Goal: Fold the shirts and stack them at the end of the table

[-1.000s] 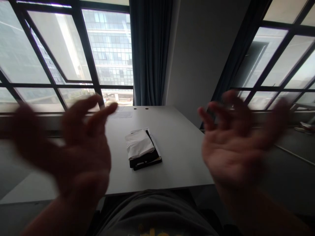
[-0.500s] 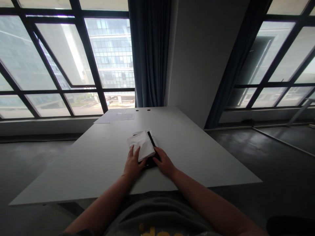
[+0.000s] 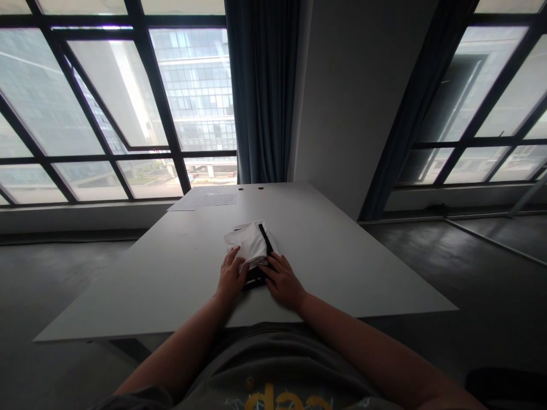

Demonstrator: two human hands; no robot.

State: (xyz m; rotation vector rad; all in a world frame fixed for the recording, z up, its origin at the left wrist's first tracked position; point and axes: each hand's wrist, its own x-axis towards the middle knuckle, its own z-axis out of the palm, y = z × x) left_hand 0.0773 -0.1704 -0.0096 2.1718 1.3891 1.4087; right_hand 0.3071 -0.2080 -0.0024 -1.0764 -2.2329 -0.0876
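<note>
A folded white sheet (image 3: 250,242), soft and creased like cloth or thin film, lies on the table over a flat black piece (image 3: 256,275). A black strip (image 3: 265,236) runs along its right side, with more white material beneath. My left hand (image 3: 233,276) grips the sheet's near left edge, fingers bent on top and thumb at the near side. My right hand (image 3: 284,282) has its fingertips pressed together at the near right corner, over the black strip. Whether the white and black parts are one article, I cannot tell.
The white table (image 3: 342,279) stretches away from me toward a pillar and a blue curtain (image 3: 267,97). Printed papers (image 3: 205,199) lie at its far left, beside two dark round holes. Large windows stand on both sides.
My left fingers have bent more at the near edge of the white sheet, which is now more rumpled there. My right fingers have shifted inward onto its corner. The view has moved slightly.
</note>
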